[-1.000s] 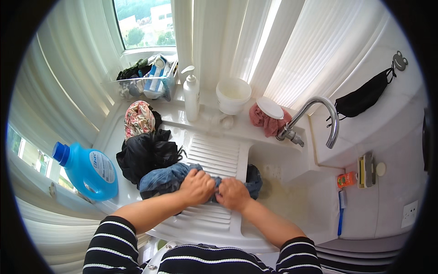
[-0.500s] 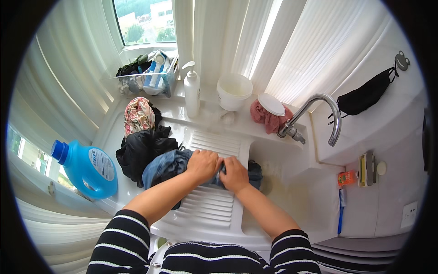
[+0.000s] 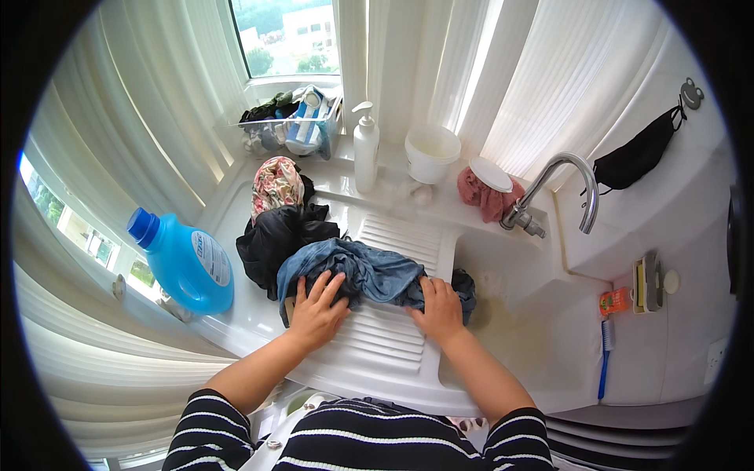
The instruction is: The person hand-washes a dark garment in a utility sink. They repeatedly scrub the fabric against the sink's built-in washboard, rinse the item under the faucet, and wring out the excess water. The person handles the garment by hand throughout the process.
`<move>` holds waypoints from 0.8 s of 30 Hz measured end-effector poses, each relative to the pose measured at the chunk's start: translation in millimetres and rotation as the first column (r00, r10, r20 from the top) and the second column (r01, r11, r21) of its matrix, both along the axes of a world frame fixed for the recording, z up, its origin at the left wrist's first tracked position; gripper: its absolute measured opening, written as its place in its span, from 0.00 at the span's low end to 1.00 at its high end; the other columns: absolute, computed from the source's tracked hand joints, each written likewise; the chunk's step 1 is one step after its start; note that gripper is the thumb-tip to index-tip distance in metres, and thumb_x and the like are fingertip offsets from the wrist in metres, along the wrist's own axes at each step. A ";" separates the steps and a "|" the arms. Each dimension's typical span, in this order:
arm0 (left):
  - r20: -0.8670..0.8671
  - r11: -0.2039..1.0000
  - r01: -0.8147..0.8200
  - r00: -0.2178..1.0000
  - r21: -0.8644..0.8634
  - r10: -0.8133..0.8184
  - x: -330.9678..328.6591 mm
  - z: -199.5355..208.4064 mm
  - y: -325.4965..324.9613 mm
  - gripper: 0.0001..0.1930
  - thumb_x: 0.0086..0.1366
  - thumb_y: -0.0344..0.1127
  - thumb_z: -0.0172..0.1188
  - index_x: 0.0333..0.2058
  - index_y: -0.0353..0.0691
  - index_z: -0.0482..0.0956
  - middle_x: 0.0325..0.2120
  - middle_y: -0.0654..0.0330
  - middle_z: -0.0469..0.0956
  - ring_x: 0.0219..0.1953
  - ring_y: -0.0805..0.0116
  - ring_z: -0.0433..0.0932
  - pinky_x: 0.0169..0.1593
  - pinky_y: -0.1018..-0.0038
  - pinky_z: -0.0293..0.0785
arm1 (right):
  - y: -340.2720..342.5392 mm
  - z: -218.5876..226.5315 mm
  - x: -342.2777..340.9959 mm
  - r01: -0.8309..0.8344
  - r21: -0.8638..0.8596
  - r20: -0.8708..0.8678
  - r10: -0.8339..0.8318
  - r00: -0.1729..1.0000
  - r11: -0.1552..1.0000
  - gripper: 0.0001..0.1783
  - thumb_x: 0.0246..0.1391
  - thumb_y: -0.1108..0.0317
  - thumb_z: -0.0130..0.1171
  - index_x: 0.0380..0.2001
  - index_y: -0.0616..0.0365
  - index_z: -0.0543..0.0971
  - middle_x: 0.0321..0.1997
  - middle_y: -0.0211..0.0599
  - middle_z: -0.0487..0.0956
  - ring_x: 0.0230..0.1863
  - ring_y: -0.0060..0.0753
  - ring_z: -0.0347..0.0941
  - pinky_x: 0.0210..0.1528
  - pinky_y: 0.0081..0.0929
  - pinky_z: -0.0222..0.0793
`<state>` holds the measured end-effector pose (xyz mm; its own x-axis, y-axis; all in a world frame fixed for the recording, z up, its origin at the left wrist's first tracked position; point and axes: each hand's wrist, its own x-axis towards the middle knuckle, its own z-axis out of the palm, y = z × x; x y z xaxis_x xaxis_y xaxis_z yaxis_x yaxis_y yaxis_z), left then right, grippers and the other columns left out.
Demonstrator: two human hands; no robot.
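Note:
A wet blue denim garment lies bunched across the ridged washboard built into the white sink top. My left hand rests on its near left edge, open, with the fingers spread. At the other end, my right hand has its thumb and fingers curled on the cloth, just beside the basin's left rim. Beyond my right fingers, a dark end of cloth hangs over into the basin. Black clothing and a floral cloth are heaped to the left.
Left stands a blue detergent jug. Along the back are a clear bin, a pump bottle, a white tub and a pink cloth under a lid. A curved faucet overhangs the basin; a blue brush hangs right.
My hands were close together, clenched on the bunched denim. They have moved apart, the left one opening, and the garment now lies looser and wider. The view has shifted slightly.

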<state>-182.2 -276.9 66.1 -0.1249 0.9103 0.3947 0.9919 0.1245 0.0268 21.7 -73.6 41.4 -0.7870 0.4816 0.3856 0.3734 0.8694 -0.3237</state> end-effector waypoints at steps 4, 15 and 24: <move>-0.091 0.998 0.034 0.995 -0.058 -0.039 -52.6 13.5 -15.2 0.04 0.55 0.35 0.60 0.28 0.43 0.82 0.61 0.56 0.67 0.66 0.57 0.60 0.66 0.50 0.52 | 11.3 2.1 -9.9 0.128 -0.228 0.010 -0.129 0.992 0.965 0.31 0.43 0.60 0.71 0.51 0.56 0.73 0.47 0.45 0.74 0.49 0.51 0.71 0.47 0.42 0.70; 0.374 0.963 0.029 0.924 -0.268 0.076 -34.5 112.5 56.9 0.20 0.46 0.49 0.72 0.34 0.42 0.83 0.40 0.54 0.81 0.45 0.55 0.79 0.47 0.63 0.73 | 13.6 42.0 -23.3 -0.106 0.111 -0.094 0.116 0.989 0.988 0.25 0.40 0.71 0.68 0.47 0.50 0.78 0.51 0.37 0.72 0.49 0.46 0.69 0.48 0.40 0.69; 0.291 0.845 0.073 0.952 -0.530 0.099 -53.7 40.5 138.9 0.41 0.43 0.46 0.72 0.58 0.47 0.69 0.50 0.51 0.76 0.54 0.50 0.74 0.61 0.50 0.62 | 31.5 30.0 34.6 0.262 -0.246 0.332 -0.173 0.927 0.933 0.32 0.43 0.57 0.71 0.50 0.57 0.72 0.48 0.48 0.74 0.46 0.52 0.73 0.48 0.38 0.70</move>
